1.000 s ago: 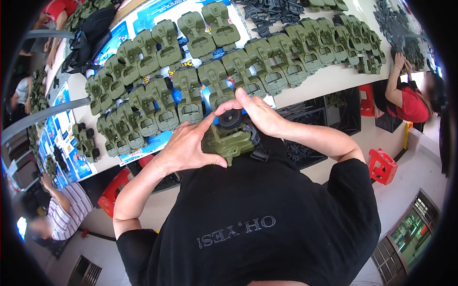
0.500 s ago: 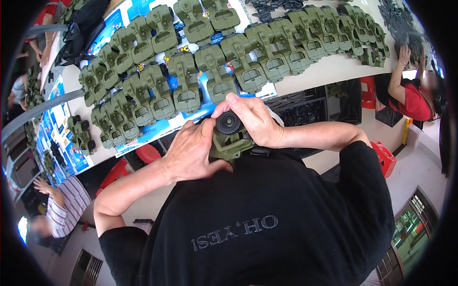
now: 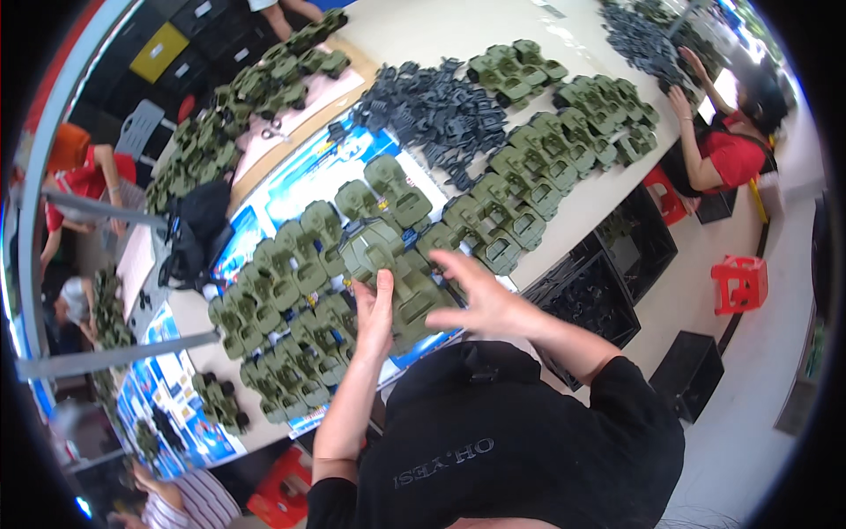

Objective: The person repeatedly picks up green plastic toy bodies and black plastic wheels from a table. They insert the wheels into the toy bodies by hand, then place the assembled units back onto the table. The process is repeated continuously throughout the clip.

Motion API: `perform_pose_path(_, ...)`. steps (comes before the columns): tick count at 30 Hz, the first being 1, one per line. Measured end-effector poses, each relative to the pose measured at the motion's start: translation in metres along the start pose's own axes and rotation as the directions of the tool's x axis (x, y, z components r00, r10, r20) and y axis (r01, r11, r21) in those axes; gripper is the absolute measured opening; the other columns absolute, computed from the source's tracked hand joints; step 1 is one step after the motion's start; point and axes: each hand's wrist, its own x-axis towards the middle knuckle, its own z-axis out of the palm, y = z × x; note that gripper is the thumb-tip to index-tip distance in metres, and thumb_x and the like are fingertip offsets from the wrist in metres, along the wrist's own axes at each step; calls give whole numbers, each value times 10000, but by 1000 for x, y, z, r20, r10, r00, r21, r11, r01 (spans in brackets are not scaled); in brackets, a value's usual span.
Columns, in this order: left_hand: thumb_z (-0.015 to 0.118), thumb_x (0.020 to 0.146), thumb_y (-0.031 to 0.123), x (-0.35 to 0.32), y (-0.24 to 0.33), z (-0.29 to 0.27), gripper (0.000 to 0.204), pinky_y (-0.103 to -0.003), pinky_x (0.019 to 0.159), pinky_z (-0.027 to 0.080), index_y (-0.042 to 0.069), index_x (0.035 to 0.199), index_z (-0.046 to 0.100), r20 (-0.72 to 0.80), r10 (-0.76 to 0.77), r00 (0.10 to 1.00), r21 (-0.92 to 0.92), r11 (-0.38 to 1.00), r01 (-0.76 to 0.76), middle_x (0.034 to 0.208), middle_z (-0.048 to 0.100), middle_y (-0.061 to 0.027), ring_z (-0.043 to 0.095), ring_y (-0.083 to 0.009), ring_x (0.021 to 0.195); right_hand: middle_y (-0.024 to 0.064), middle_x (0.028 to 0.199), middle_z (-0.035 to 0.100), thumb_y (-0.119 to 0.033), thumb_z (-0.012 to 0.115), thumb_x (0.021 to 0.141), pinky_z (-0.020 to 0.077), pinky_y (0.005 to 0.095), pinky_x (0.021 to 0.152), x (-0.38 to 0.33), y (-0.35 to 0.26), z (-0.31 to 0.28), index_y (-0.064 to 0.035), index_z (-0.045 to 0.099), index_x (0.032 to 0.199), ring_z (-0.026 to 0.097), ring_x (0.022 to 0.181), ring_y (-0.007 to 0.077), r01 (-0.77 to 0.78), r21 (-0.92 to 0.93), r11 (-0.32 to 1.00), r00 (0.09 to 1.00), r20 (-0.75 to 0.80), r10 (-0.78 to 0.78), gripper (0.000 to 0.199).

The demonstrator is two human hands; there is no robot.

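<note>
An olive-green toy vehicle body (image 3: 401, 280) is above the front of the rows of similar parts, tilted away from me. My left hand (image 3: 374, 316) grips its near left side, thumb on top. To its right, my right hand (image 3: 485, 298) is open, thumb and fingers spread, holding nothing. No wheel shows on the body from this angle. Olive-green toy vehicle bodies (image 3: 300, 256) stand in close rows on the table around it, and several lie partly hidden behind the one in my hand.
A heap of dark grey plastic parts (image 3: 432, 115) lies beyond the rows. Black crates (image 3: 586, 309) with parts stand below the table edge at right, near a red stool (image 3: 738, 284). A grey metal bar (image 3: 115, 357) crosses at left. Co-workers sit or stand around the table.
My hands have moved from close to my chest out over the table with the vehicle body. My right hand has let go and spread. The black wheel is out of sight, and my view has turned.
</note>
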Motion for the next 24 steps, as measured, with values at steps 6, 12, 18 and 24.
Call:
perform_pose_path(6, 493, 923, 461, 34, 14, 75, 723, -360, 1087, 199, 51, 1414, 155, 249, -126, 960, -129, 978, 162, 1398, 322, -139, 295, -220, 1297, 218, 1252, 426, -310, 797, 636, 337, 392, 1015, 9, 23, -8, -26, 394, 1301, 419, 1186, 331, -50, -353, 934, 917, -386, -97, 828)
perform_pose_path(12, 562, 919, 275, 86, 25, 126, 599, -326, 976, 373, 57, 1407, 290, 465, -68, 883, 315, 945, -94, 1383, 385, -141, 422, -233, 1245, 200, 1203, 471, -326, 788, 617, 362, 400, 984, 105, 112, -220, -34, 454, 1245, 440, 1155, 322, -138, -361, 922, 762, -633, -134, 769)
perform_pose_path(18, 544, 930, 293, 106, 3, 79, 443, -291, 836, 429, 47, 1289, 461, 98, -271, 958, 400, 892, 211, 1202, 556, -96, 567, -175, 1074, 254, 1076, 563, -469, 770, 650, 440, 452, 846, 227, 225, -468, 45, 468, 1195, 535, 1004, 383, -437, -631, 641, 594, -737, -321, 807)
perform_pose_path(24, 563, 919, 310, 67, -7, 33, 380, -269, 772, 449, 45, 1191, 549, -278, -303, 912, 297, 875, 382, 1084, 616, -59, 617, -149, 955, 290, 1115, 541, -648, 677, 643, 413, 463, 904, 293, 351, -572, -55, 411, 1316, 517, 1067, 417, -595, -614, 519, 645, -750, -147, 935)
